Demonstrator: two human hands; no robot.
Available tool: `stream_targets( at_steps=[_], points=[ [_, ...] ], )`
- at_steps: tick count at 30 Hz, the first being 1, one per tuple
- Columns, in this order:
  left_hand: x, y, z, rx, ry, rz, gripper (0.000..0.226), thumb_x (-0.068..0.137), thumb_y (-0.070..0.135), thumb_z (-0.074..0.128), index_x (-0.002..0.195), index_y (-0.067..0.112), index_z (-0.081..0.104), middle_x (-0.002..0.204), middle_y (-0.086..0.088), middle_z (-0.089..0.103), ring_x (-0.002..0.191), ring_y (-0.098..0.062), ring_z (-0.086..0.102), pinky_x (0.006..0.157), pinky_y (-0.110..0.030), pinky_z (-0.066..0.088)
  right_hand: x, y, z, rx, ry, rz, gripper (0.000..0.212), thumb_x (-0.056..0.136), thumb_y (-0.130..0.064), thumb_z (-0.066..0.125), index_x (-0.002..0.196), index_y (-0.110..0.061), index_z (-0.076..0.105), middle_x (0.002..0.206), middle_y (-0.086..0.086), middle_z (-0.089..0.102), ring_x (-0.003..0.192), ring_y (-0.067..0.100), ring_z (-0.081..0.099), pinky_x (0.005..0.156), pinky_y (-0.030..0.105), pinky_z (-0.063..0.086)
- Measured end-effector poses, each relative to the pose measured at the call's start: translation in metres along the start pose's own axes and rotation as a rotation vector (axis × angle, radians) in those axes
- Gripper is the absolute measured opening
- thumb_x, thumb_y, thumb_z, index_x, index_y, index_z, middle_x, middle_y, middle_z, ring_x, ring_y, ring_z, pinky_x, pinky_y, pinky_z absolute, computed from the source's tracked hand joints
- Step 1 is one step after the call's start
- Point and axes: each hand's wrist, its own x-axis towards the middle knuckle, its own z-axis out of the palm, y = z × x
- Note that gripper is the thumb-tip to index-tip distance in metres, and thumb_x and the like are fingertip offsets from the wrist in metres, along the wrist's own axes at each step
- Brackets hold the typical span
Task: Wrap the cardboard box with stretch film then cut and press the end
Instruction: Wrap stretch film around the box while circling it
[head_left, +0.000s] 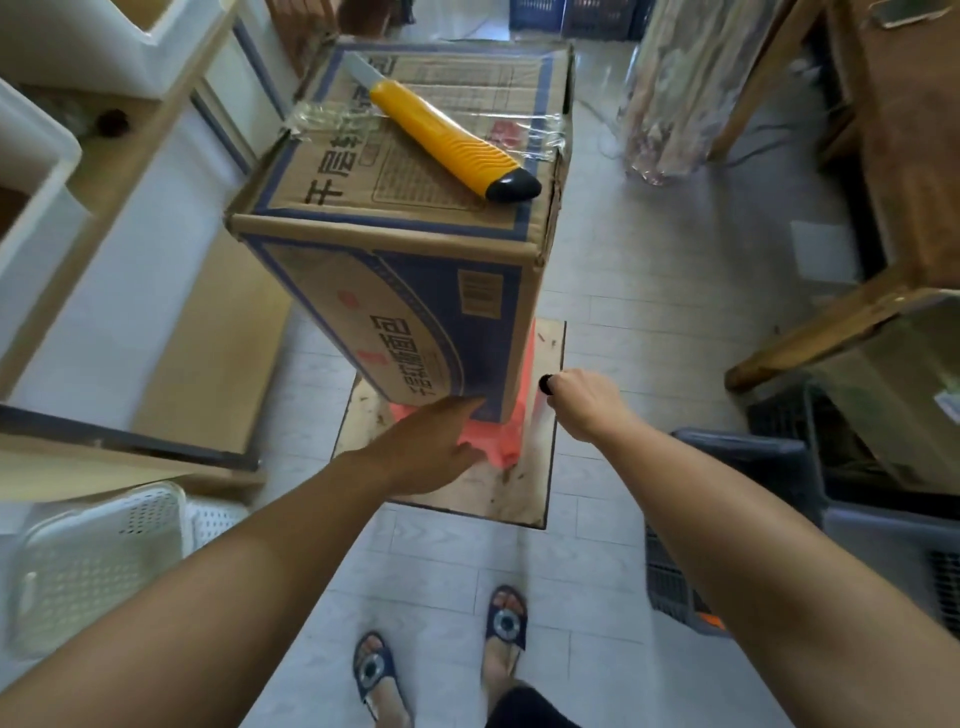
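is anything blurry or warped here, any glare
Head view: wide-angle bends lines near the borders; white bins at left are motion-smeared; cardboard box and yellow knife fairly sharp; glare on the clear tape across the box top; film beside the right hand barely readable.

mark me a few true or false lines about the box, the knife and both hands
1. The yellow knife lies on top of the cardboard box. True.
2. The left hand grips the knife. False: its straight fingers touch the box's lower front.
3. The right hand grips a black handle. True.
4. The box stands directly on the floor tiles. False: it sits on an orange support over a cardboard sheet.
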Motion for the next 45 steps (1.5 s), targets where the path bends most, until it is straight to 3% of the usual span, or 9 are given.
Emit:
stream_targets(
  at_steps=[5,9,14,21,27,30,35,40,45],
  points=[
    [-0.003,0.016,0.001,-0.035,-0.008,-0.015,0.061,0.090,0.021,0.058,0.146,0.030,0.035,0.149,0.003,0.047,0.132,-0.019,0.046,0.109,-0.043,0.042,-0.040,0.005,-0.037,0.075,0.104,-0.026,0.023,0.102,-0.026,0.046,0.086,-0.014,0.057,0.089,0.007,0.065,0.074,0.029,0.062,0.062,0.041,0.055],
    [-0.007,0.037,-0.003,-0.045,-0.006,0.037,0.054,0.086,0.031,0.059,0.137,0.030,0.038,0.128,-0.006,0.059,0.113,-0.026,0.060,0.092,-0.050,0.054,-0.084,-0.007,-0.076,0.084,0.202,-0.036,0.022,0.103,-0.028,0.045,0.099,-0.017,0.064,0.091,0.005,0.066,0.074,0.024,0.064,0.064,0.042,0.057],
    [-0.030,0.063,-0.016,-0.161,0.065,0.197,0.073,0.092,0.027,0.063,0.153,0.033,0.023,0.154,0.003,0.041,0.140,-0.018,0.040,0.113,-0.043,0.038,-0.141,-0.043,-0.121,0.093,0.291,-0.085,0.020,0.102,-0.026,0.049,0.109,-0.017,0.066,0.093,0.002,0.067,0.077,0.019,0.064,0.070,0.039,0.058],
    [-0.087,0.059,-0.049,-0.332,0.301,0.352,0.034,0.093,0.016,0.063,0.122,0.027,0.053,0.110,0.008,0.062,0.107,-0.015,0.059,0.096,-0.040,0.050,-0.195,-0.117,-0.158,0.139,0.511,-0.118,0.018,0.100,-0.017,0.054,0.117,-0.020,0.057,0.102,0.003,0.070,0.083,0.021,0.066,0.071,0.037,0.056],
    [-0.139,0.023,-0.093,-0.417,0.324,0.437,0.035,0.090,0.018,0.063,0.120,0.031,0.050,0.096,0.008,0.063,0.096,-0.018,0.065,0.086,-0.045,0.055,-0.208,-0.174,-0.169,0.521,0.601,-0.159,0.056,0.093,-0.012,0.065,0.139,-0.024,0.036,0.110,-0.001,0.071,0.080,0.006,0.063,0.074,0.021,0.052],
    [-0.164,0.012,-0.115,-0.433,0.324,0.483,0.037,0.091,0.018,0.062,0.123,0.030,0.048,0.107,0.000,0.065,0.107,-0.020,0.065,0.092,-0.047,0.056,-0.203,-0.195,-0.175,0.511,0.611,-0.129,0.040,0.094,-0.013,0.064,0.132,-0.020,0.052,0.111,-0.002,0.071,0.080,-0.002,0.059,0.068,0.010,0.048],
    [-0.193,0.000,-0.147,-0.447,0.242,0.506,0.066,0.094,0.009,0.056,0.150,0.028,0.027,0.122,-0.008,0.063,0.117,-0.017,0.062,0.095,-0.035,0.053,-0.207,-0.224,-0.186,0.619,0.724,-0.172,0.041,0.097,-0.004,0.052,0.130,-0.028,0.049,0.110,-0.002,0.070,0.092,0.011,0.068,0.074,0.029,0.060],
    [-0.224,0.003,-0.163,-0.622,0.134,0.508,0.077,0.084,0.004,0.044,0.152,0.029,0.018,0.105,-0.009,0.062,0.093,-0.005,0.065,0.072,-0.018,0.053,-0.213,-0.245,-0.212,0.581,0.750,-0.333,0.033,0.099,-0.012,0.054,0.128,-0.028,0.056,0.112,-0.009,0.060,0.089,0.006,0.064,0.073,0.022,0.055],
    [-0.233,-0.006,-0.167,-0.714,0.055,0.506,0.066,0.087,0.014,0.043,0.140,0.051,0.031,0.124,-0.010,0.059,0.118,-0.025,0.058,0.096,-0.045,0.051,-0.211,-0.253,-0.231,0.374,0.735,-0.373,0.012,0.099,-0.025,0.054,0.106,-0.019,0.063,0.102,-0.007,0.060,0.086,0.013,0.059,0.073,0.030,0.053]
  ],
)
